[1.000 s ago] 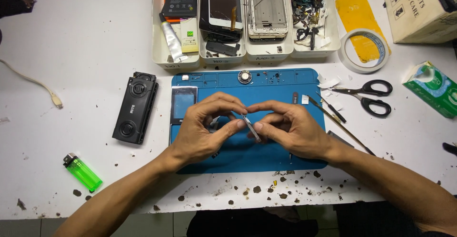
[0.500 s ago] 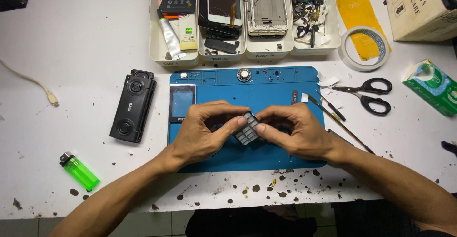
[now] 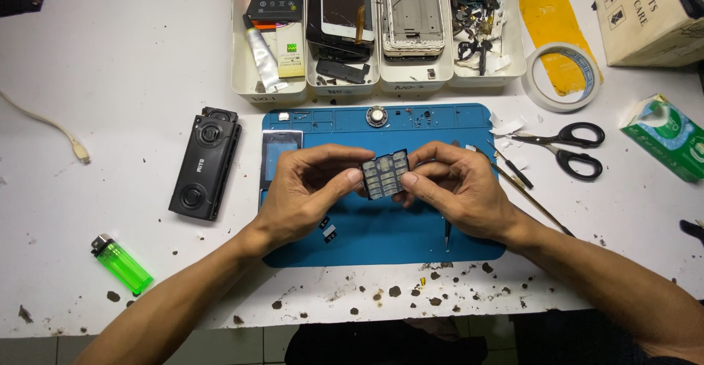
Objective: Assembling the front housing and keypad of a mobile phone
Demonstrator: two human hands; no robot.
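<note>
Both hands hold a small grey keypad (image 3: 386,173) just above the middle of the blue mat (image 3: 381,236). The left hand (image 3: 304,192) pinches its left edge with thumb and fingers closed on it, and the right hand (image 3: 458,189) grips the right edge the same way. The keypad looks thin, light and probably flexible (a moulded sheet of keys, by the look of it), so holding it by the edges seems safest. Left of the mat lies a black phone body (image 3: 205,163); right of it, scissors (image 3: 568,148); behind it, white trays (image 3: 268,90) of parts. The white surface (image 3: 125,64) in front of the mat is littered with dark flecks.
</note>
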